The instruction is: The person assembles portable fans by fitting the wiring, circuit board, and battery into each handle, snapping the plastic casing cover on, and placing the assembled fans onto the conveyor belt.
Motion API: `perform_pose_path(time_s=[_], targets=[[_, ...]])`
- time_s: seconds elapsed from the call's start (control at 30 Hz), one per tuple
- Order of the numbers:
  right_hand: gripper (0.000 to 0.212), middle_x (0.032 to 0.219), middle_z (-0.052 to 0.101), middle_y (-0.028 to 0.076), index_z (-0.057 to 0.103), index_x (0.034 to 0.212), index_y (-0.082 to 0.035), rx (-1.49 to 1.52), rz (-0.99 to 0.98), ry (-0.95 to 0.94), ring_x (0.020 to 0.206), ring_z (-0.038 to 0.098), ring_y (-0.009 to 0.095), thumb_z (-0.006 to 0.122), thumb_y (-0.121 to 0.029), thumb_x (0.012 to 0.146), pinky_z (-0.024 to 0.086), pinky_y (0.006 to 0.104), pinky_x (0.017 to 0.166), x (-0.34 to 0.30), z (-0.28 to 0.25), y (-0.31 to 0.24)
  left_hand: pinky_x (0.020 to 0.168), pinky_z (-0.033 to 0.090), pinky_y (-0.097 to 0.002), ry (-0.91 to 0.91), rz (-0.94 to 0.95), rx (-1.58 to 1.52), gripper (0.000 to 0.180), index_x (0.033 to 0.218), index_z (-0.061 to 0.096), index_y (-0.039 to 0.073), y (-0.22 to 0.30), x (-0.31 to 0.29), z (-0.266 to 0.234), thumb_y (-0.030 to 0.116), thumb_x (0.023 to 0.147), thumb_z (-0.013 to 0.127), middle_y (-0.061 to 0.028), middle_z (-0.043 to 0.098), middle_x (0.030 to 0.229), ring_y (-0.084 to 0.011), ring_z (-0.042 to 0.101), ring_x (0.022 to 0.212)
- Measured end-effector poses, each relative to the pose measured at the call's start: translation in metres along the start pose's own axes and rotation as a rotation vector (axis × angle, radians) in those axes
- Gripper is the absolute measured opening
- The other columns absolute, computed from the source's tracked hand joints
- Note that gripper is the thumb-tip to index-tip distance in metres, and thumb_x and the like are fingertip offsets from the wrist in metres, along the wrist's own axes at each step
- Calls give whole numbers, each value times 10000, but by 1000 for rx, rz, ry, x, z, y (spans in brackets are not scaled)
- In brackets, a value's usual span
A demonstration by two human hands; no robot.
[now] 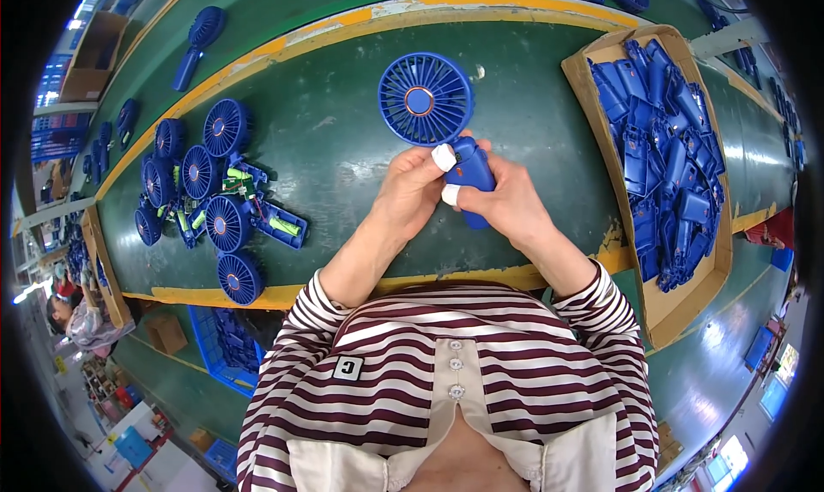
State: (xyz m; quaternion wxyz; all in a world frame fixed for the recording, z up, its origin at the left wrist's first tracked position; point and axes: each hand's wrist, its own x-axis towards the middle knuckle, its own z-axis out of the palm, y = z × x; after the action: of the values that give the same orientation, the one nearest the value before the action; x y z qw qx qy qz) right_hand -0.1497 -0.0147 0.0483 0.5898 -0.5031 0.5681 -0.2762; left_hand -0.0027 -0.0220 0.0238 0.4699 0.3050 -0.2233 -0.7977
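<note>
A blue handheld fan (418,100) is held over the middle of the green bench, its round grille pointing away from me. My left hand (410,187) grips the fan near its neck, with a white-wrapped thumb pressed by the top of the handle. Around the handle (472,183) closes my right hand (508,202), its white-wrapped thumb lying across the front. A small orange mark shows on the handle. To the left lies a cluster of fan heads (200,172) with opened handles, where green boards and light-green battery cells (284,226) are exposed.
A cardboard box (678,307) of blue handle shells (661,148) stands at the right. Beyond a yellow-edged strip, a finished-looking fan (196,50) lies at the far left. A blue crate (206,355) sits below the bench edge. Another person (86,318) is at far left.
</note>
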Motion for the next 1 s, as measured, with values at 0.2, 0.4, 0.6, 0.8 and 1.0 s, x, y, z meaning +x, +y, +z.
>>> perform_pose_path(time_s=[0.2,0.4,0.6,0.8,1.0], targets=[[341,669,576,68,556,895,38,173,83,0,558,559,121,693,-147,643,452,256,510,5,8,2,510,472,-213,53,56,91,360,1100,535,-26,-10,3,2,229,848,573,-144,593,1070,-130,598,779],[376,658,585,75,543,946,53,146,70,40,524,568,131,683,-108,636,454,259,487,6,11,5,464,445,-214,97,87,109,332,1053,555,-37,-13,0,5,223,848,575,-138,605,1036,-120,590,719],[328,655,585,76,556,909,51,151,91,32,518,568,126,674,-97,641,453,254,473,6,11,8,463,456,-214,135,85,135,318,1065,545,-43,-14,-1,8,190,850,563,-141,601,1044,-122,593,721],[211,713,582,70,558,850,47,298,95,2,573,563,125,628,-19,662,439,238,500,5,8,-1,524,490,-214,12,78,129,304,1109,522,-31,-7,1,1,75,827,562,-141,583,1093,-128,603,769],[244,732,575,70,544,888,51,256,108,-60,599,570,130,604,3,656,451,240,526,3,6,-6,836,471,-319,19,96,229,421,1151,479,-59,-5,-1,0,94,783,615,-184,569,1106,-197,581,948]])
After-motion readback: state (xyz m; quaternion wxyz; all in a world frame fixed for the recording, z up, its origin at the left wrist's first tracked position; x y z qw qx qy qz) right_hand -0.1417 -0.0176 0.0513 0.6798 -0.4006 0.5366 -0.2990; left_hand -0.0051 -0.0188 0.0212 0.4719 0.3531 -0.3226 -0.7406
